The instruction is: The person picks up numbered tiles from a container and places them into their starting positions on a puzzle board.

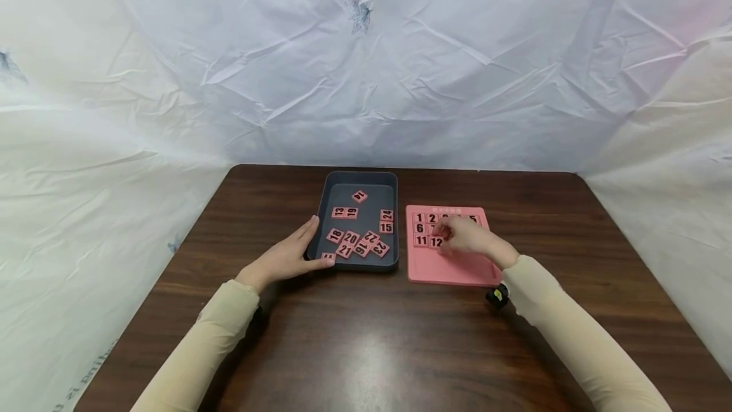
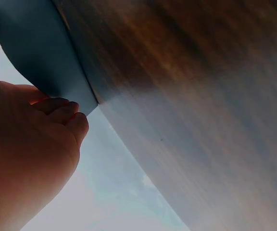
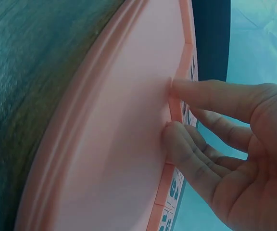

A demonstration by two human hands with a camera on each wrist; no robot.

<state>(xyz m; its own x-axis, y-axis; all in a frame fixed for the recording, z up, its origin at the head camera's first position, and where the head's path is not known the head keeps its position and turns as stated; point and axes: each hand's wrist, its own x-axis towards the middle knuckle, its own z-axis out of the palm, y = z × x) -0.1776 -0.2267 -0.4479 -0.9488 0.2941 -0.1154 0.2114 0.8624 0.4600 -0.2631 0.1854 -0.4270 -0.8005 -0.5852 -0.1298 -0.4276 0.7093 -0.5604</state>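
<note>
A dark grey tray (image 1: 372, 205) holds several loose pink number tiles, among them 14 (image 1: 359, 196), 15 (image 1: 386, 227) and 20 (image 1: 351, 238). My left hand (image 1: 283, 259) grips its near left corner, thumb over the front rim and fingers along the left side. The thumb partly hides one tile there. To the right lies a pink board (image 1: 443, 267) with rows of number tiles at its far side. My right hand (image 1: 466, 236) is over the third row, beside tile 12 (image 1: 436, 242). Thumb and finger pinch a tile (image 3: 175, 109) at that row's edge; its number is hidden.
Tray and board lie side by side near the far edge of the brown wooden table (image 1: 366, 342). White printed sheeting (image 1: 366, 100) hangs behind and at both sides. A small black device (image 1: 497, 295) sits at the right wrist.
</note>
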